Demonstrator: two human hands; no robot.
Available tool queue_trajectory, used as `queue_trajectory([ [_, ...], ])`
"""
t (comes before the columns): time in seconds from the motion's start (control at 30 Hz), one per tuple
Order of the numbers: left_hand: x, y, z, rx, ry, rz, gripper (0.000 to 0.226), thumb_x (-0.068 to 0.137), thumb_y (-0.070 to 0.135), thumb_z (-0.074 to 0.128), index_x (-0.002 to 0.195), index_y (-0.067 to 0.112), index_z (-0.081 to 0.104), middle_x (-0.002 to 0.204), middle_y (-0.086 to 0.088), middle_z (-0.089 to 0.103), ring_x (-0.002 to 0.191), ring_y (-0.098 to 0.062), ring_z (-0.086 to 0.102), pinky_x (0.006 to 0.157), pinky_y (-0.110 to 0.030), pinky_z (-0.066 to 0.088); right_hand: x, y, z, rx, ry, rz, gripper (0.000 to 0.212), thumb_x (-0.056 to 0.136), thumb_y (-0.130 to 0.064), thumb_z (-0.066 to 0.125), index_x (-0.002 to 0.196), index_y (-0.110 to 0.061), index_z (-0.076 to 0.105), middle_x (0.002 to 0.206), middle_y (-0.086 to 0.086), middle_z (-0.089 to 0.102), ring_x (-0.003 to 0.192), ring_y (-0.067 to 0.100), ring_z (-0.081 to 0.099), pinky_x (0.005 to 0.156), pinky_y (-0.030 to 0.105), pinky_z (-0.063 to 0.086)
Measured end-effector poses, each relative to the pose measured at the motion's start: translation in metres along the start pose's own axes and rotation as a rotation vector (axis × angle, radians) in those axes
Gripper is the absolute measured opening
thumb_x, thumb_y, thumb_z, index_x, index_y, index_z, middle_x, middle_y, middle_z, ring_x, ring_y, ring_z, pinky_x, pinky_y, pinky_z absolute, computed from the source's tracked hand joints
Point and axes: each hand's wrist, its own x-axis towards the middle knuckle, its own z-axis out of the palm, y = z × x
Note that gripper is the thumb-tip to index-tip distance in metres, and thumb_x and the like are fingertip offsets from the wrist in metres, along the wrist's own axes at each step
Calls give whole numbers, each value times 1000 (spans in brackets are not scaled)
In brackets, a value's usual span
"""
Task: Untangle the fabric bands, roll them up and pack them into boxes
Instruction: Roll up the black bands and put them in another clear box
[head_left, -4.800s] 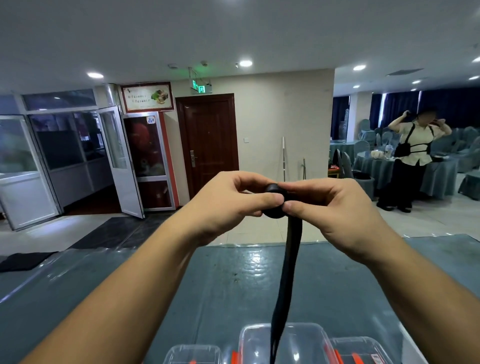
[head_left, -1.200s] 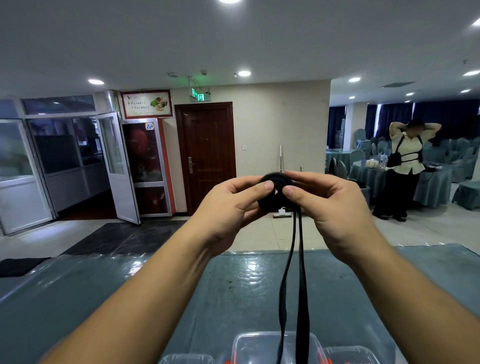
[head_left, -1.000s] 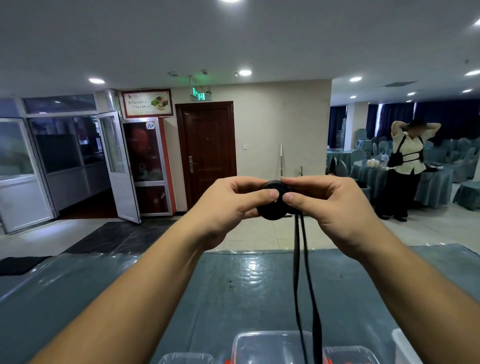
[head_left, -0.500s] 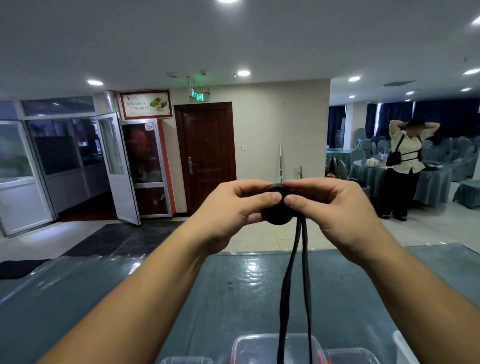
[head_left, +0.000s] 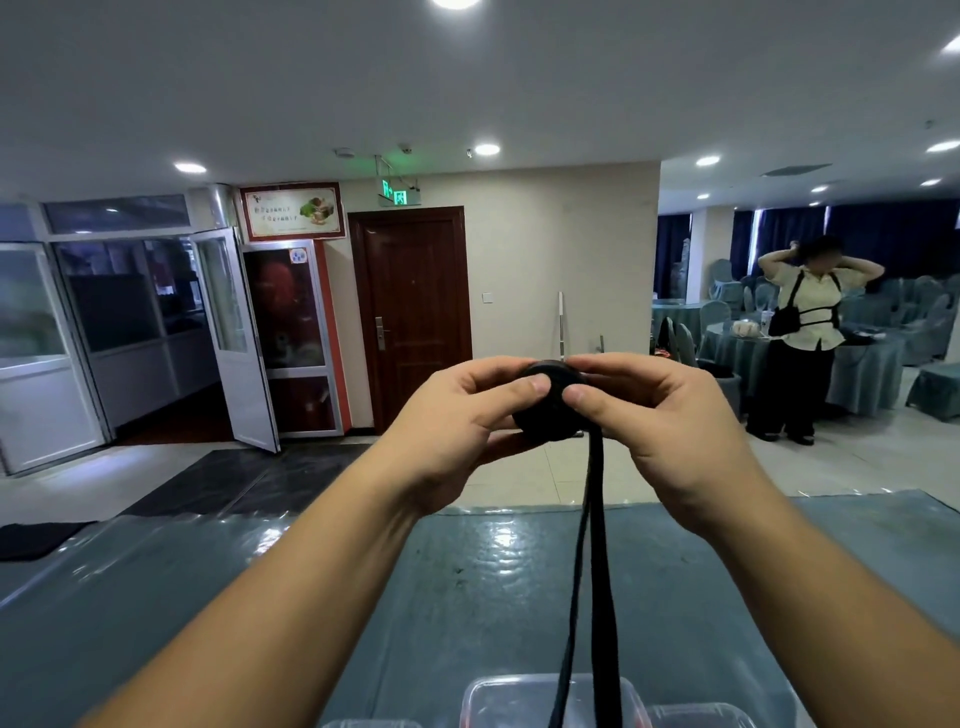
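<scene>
A black fabric band is partly wound into a round roll (head_left: 551, 410), held up at chest height above the table. My left hand (head_left: 457, 426) grips the roll from the left, thumb on its face. My right hand (head_left: 660, 421) pinches it from the right, thumb beside the left thumb. Two loose strands of the band (head_left: 597, 571) hang straight down from the roll and run off the bottom edge. A clear plastic box (head_left: 550, 701) stands on the table right below them.
The table (head_left: 467, 597) wears a teal cloth under shiny plastic film. Parts of two more clear boxes flank the middle one at the bottom edge. A person (head_left: 805, 343) stands at the far right among covered tables and chairs. A brown door (head_left: 413, 312) is behind.
The roll has grown since the earliest frame as both hands keep turning it. The hanging strands have swung slightly, and the hands stay at the same height.
</scene>
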Motion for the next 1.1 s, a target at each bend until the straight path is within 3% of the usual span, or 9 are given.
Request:
queue_trajectory([
  [0.13, 1, -9, 4, -54, 34, -24, 23, 99, 11, 65, 119, 4, 72, 116, -19, 75, 107, -33, 74, 96, -39, 60, -2, 6, 0, -18, 43, -10, 28, 85, -3, 77, 109, -17, 79, 100, 0, 81, 99, 17, 77, 94, 36, 60],
  [0.3, 4, -3, -5, 160, -42, -17, 25, 93, 2, 71, 118, 2, 74, 113, -16, 77, 107, -27, 75, 93, -34, 61, 2, 1, -11, -102, -111, 41, 28, 86, 5, 74, 112, -5, 77, 98, 3, 81, 96, 18, 78, 90, 30, 61],
  [0.43, 4, -7, 3, 0, 28, 10, 24, 96, 5, 67, 119, 3, 73, 111, -15, 78, 103, -27, 76, 86, -29, 62, 1, 7, -6, -17, 52, -2, 27, 85, -3, 78, 110, -11, 78, 98, 5, 81, 97, 21, 77, 90, 36, 61],
  [0.53, 5, -14, 8, -69, 67, -14, 22, 97, 9, 67, 118, 4, 73, 113, -19, 77, 107, -32, 75, 93, -35, 61, -3, 12, -6, 66, 113, 16, 29, 85, -1, 76, 110, -13, 77, 99, 4, 81, 98, 22, 77, 89, 32, 61],
  [0.73, 9, -8, 0, 149, -25, -26, 26, 90, 2, 74, 116, 1, 74, 112, -21, 76, 105, -31, 75, 91, -34, 61, -3, 8, -17, -33, -44, 65, 31, 85, 4, 74, 114, -4, 76, 99, 6, 81, 98, 25, 77, 84, 29, 62],
  [0.83, 10, -8, 4, 68, 14, 9, 26, 91, 3, 73, 117, 1, 73, 112, -20, 76, 104, -31, 75, 92, -35, 61, -4, 8, -12, 23, 27, 22, 29, 83, -1, 76, 112, -8, 77, 100, 6, 81, 99, 23, 77, 89, 34, 62],
  [0.97, 10, -22, 17, -121, 62, 28, 28, 94, 4, 69, 121, -3, 70, 118, -25, 73, 103, -30, 75, 88, -33, 62, -6, 11, -5, 44, 140, -14, 29, 84, -5, 78, 112, -15, 77, 100, -1, 81, 100, 15, 77, 91, 28, 59],
  [1.1, 11, -21, 11, 18, 29, 17, 27, 90, 6, 75, 117, 2, 73, 116, -21, 74, 113, -35, 72, 97, -38, 60, -4, 4, -14, -39, 25, 4, 29, 85, 2, 75, 110, -13, 78, 99, -2, 81, 98, 13, 77, 93, 27, 59],
])
